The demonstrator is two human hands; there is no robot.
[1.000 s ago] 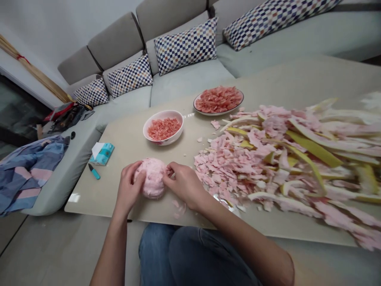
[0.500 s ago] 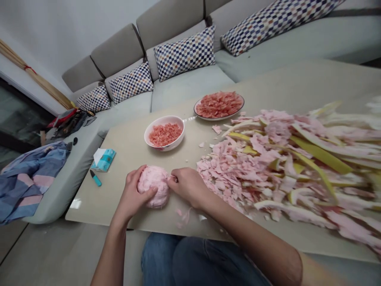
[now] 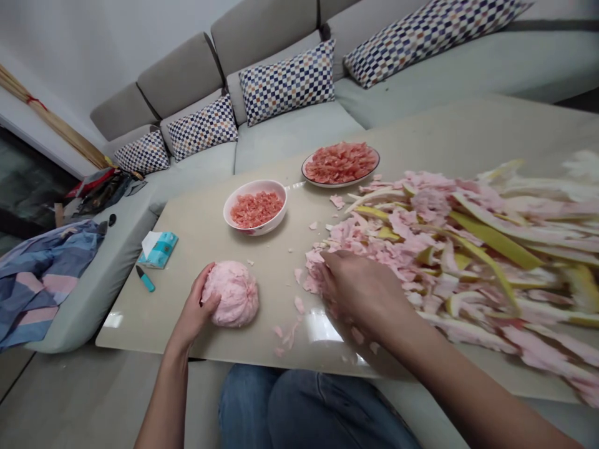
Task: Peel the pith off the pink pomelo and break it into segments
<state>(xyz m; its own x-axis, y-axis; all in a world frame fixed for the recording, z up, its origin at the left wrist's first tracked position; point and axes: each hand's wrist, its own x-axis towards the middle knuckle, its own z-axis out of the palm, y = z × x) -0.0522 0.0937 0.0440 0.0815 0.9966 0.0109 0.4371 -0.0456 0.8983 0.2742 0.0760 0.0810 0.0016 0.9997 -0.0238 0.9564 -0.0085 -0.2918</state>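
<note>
A peeled pomelo (image 3: 234, 294), round and coated in pale pink pith, rests on the table near its front edge. My left hand (image 3: 202, 305) grips it from the left, thumb on the near side and fingers around the far side. Over the left edge of a heap of torn pith and yellow-green peel (image 3: 374, 237) is my right hand (image 3: 353, 287), its fingers bent and drawn together. What it holds, if anything, is hidden behind the fingers. Small pith scraps (image 3: 292, 333) lie between the pomelo and my right hand.
A white bowl (image 3: 274, 226) and a dark-rimmed plate (image 3: 372, 171) hold red pomelo flesh. To the left are a tissue packet (image 3: 161, 251) and a turquoise-handled knife (image 3: 146, 279). Behind the table (image 3: 187, 218) stands a sofa (image 3: 290, 137) with checked cushions.
My right hand has left the pomelo's right side and moved right to the peel heap. My left hand still holds the pomelo, which now shows a puckered spot on its right side.
</note>
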